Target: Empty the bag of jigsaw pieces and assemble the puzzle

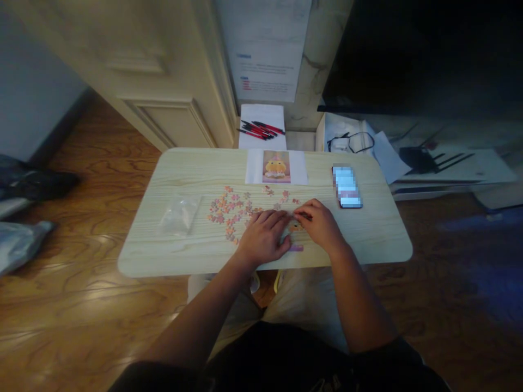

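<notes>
Loose jigsaw puzzle pieces (232, 198) in pink and orange lie scattered on a small pale wooden table (151, 185). My left hand (263, 234) rests on the tabletop beside them, palm down with its fingers stretched out, covering part of the puzzle area. Close to its fingertips, my right hand (322, 224) has thumb and fingers pinched together; what is between them is too small to name. Under and between the hands shows a partly joined puzzle section (296, 226), with a purple strip (296, 247) nearer me. Beyond the pieces lies a printed reference picture (275, 166) of yellow figures.
A phone (347, 187) with a lit screen lies at the table's right. To the left is a clear plastic bag (180, 216). Red and black pens (261, 130) lie on a white surface past the far edge, near a white box (347, 130) holding cables.
</notes>
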The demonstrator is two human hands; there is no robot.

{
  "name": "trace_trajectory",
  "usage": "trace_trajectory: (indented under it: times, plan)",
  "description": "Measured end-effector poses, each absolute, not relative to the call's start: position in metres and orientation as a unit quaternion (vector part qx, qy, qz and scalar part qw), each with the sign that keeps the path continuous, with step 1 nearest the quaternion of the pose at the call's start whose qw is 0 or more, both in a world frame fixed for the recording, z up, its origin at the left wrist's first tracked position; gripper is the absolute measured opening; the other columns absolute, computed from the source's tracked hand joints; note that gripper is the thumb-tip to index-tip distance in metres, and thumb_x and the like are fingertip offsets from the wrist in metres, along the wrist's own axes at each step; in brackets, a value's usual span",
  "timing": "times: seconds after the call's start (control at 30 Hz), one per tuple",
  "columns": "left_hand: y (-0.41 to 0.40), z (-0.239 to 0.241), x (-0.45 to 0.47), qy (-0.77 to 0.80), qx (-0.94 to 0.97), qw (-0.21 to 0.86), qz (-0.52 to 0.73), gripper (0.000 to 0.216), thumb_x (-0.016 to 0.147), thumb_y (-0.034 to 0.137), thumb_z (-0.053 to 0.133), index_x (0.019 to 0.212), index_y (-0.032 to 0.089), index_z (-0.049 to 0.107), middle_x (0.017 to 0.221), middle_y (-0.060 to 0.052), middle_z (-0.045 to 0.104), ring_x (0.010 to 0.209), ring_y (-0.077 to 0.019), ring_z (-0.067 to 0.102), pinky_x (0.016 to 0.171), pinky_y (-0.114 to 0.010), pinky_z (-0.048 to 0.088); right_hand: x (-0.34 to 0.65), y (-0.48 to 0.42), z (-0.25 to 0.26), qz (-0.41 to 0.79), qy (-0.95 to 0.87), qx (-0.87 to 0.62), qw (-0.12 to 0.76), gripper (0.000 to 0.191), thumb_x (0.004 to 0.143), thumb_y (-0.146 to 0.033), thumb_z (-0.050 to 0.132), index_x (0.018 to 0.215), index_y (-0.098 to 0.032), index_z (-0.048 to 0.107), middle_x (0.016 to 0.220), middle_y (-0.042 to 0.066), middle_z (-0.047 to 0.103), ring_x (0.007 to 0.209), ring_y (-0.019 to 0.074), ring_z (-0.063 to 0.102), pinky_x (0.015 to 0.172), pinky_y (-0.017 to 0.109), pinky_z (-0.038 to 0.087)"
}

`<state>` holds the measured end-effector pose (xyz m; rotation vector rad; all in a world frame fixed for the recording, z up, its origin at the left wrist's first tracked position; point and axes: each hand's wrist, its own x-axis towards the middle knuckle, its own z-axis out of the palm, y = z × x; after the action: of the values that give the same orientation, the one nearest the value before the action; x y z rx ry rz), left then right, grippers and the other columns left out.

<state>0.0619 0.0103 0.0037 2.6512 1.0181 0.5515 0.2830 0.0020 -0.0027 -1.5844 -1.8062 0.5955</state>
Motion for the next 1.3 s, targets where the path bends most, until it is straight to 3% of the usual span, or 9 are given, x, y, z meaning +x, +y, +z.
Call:
trace_trajectory:
  times: [0.4,0.9,1.3]
  plan:
    - [0.0091,0.0047,0.0635,0.370,0.905,0.102,0.183,0.048,0.093,0.041,0.060,0.135,0.019,0.065,0.143,-0.010,0.065,0.128,-0.0339,0.055,0.110,-0.054,0.041,0.2803,-0.0006,0.0019,0.187,-0.718,-0.605,0.288,0.020,0.091,-0.015,0.071,0.107,-0.025,0.081,0.107,0.006,0.063,0.104,0.0222,0.063,0.097,0.038,0.054]
    - [0.0110,0.0052,0.0630,0.359,0.912,0.102,0.170,0.049,0.093,0.041,0.060,0.139,0.025,0.063,0.143,-0.007,0.063,0.130,-0.0344,0.052,0.109,-0.055,0.041,0.2811,0.0035,-0.0011,0.207,-0.702,-0.604,0.317,0.021,0.089,-0.014,0.072,0.108,-0.024,0.075,0.108,0.005,0.065,0.106,0.0219,0.064,0.097,0.038,0.054]
    - [0.0100,0.0067,0.0647,0.374,0.906,0.103,0.171,0.055,0.092,0.043,0.060,0.143,0.022,0.060,0.146,-0.009,0.062,0.131,-0.0346,0.052,0.111,-0.055,0.039,0.2812,-0.0043,0.0028,0.173,-0.717,-0.617,0.275,0.013,0.091,-0.020,0.074,0.102,-0.025,0.079,0.105,0.006,0.064,0.104,0.0232,0.062,0.097,0.039,0.052]
